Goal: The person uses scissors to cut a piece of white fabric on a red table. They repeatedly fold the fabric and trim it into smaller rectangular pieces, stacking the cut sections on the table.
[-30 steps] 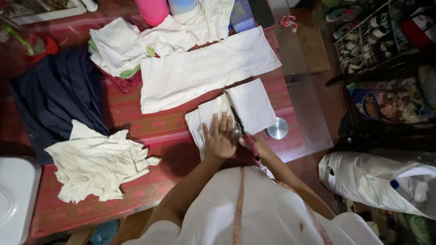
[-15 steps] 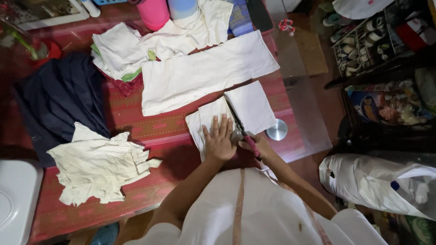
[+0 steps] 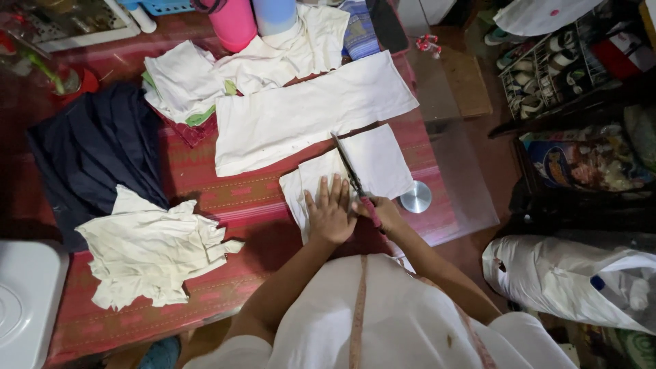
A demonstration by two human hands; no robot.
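1. A white lid (image 3: pixel 20 307) sits at the far left edge, beside the counter (image 3: pixel 225 198), which is covered with a red patterned cloth.
2. A dark blue garment (image 3: pixel 89 154) lies on the counter's left part, and a crumpled cream cloth (image 3: pixel 154 249) overlaps its lower edge.
3. Folded white cloths (image 3: pixel 184 82) lie further back, with a pink cup (image 3: pixel 232 24) and a pale blue cup (image 3: pixel 277 14) standing behind them.
4. A long white strip (image 3: pixel 307 113) lies across the middle of the counter.
5. The left hand (image 3: pixel 329 215) is spread flat, fingers apart and palm down, pressing on the small white piece (image 3: pixel 348 167) that lies just below the long strip.
6. The right hand (image 3: pixel 383 212) is clenched around the red handles of the scissors (image 3: pixel 352 174); the blades lie along the middle of the small white piece, just beside the left fingertips.
7. A round metal disc (image 3: pixel 416 197) sits on the counter's glass edge, near the right hand.
8. A shoe rack (image 3: pixel 553 61) and a white plastic bag (image 3: pixel 567 280) are on the floor to the right.
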